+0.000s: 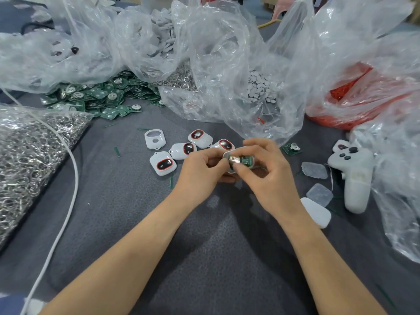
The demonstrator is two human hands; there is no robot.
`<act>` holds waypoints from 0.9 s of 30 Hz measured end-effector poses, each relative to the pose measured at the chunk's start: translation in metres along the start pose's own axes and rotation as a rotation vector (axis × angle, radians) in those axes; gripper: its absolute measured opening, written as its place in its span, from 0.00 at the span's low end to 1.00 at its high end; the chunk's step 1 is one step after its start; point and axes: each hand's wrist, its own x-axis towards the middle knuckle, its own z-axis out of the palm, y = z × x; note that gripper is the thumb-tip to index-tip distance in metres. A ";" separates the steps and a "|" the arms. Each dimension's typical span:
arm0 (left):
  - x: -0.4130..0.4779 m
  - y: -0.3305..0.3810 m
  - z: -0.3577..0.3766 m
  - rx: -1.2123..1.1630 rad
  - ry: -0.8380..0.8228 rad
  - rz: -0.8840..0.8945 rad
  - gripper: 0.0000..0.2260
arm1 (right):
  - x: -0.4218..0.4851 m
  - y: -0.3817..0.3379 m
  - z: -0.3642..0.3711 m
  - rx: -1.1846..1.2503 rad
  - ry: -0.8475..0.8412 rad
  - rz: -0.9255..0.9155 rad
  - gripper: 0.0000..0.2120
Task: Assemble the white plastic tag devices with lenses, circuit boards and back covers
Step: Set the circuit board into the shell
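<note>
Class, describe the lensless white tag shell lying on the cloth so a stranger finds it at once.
Find the heap of green circuit boards at the far left of the grey cloth. In the cluster of white shells before it, take the empty shell nearest the heap. Its window is an open hole; its neighbours hold dark, red-ringed lenses.

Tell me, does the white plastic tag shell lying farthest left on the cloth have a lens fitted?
Empty: the white plastic tag shell has two bare openings with grey cloth showing through.
</note>
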 end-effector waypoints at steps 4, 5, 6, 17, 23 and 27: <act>0.001 0.002 -0.001 -0.057 -0.030 -0.023 0.14 | 0.002 0.005 -0.002 -0.053 -0.026 0.011 0.15; 0.001 0.002 -0.001 -0.063 -0.039 -0.031 0.15 | 0.003 0.006 -0.003 -0.048 -0.022 0.026 0.14; 0.001 0.002 -0.001 -0.065 -0.045 -0.037 0.15 | 0.004 0.007 -0.004 -0.044 -0.017 0.041 0.13; 0.002 0.000 -0.002 -0.091 -0.066 -0.048 0.14 | 0.006 0.010 -0.007 -0.202 -0.061 -0.035 0.12; 0.002 0.000 -0.003 -0.056 -0.081 -0.050 0.11 | 0.007 0.013 -0.008 -0.209 -0.061 -0.032 0.11; 0.001 0.000 -0.005 -0.037 -0.091 -0.046 0.10 | 0.006 0.014 -0.008 -0.153 -0.058 0.009 0.11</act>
